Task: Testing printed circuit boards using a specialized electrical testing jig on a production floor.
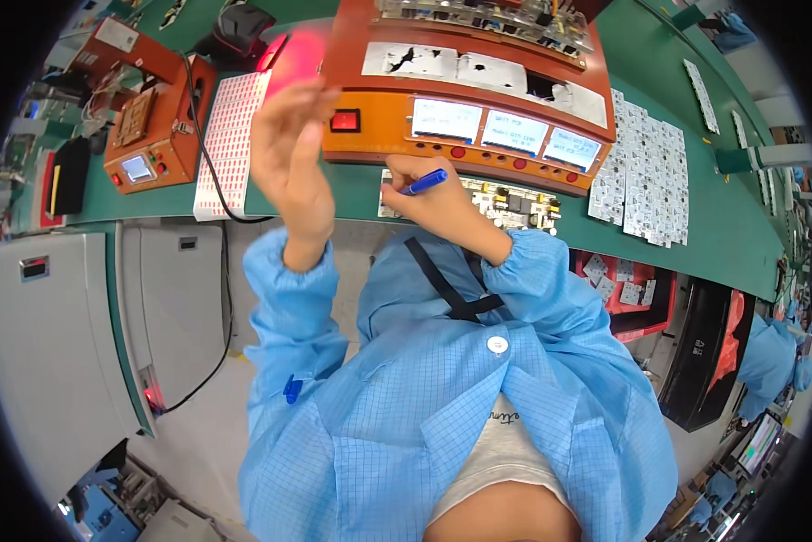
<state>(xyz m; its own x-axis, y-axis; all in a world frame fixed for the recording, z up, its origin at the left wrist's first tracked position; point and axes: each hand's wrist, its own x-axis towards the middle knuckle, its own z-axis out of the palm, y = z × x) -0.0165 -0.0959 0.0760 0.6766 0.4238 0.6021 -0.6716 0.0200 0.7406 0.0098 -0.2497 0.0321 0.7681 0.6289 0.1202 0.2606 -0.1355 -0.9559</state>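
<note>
right hand (424, 194) grips slim blue marker (426, 182) over circuit board (505, 200) | left hand (288, 149) raised, open, empty

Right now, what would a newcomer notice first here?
The orange test console with three lit screens at top centre. Below it, the right hand holds a blue pen over a circuit board. The left hand is raised, blurred, beside a sheet of red-printed labels.

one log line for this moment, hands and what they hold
left hand: raised, open, holds nothing | right hand: grips blue pen over circuit board | orange test box: three screens lit
</note>
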